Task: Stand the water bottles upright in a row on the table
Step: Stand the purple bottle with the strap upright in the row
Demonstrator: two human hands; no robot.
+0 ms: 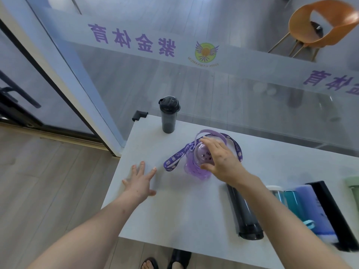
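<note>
A dark grey bottle (168,116) with a black lid stands upright near the far left corner of the white table (180,208). To its right stands a purple bottle (195,166) with a purple strap looped around it. My right hand (219,159) grips its lid from above. My left hand (140,180) rests flat on the table, fingers spread, holding nothing. A long black bottle (243,212) lies on its side under my right forearm. Further right lie a teal bottle (290,199), a blue-purple bottle (314,208) and a black one (336,212).
A glass wall with purple lettering (132,38) runs just behind the table. A black corner guard (138,114) caps the table's far left corner. An orange chair (320,26) stands beyond the glass. A pale green object (353,186) sits at the right edge. My feet (167,262) show below the table.
</note>
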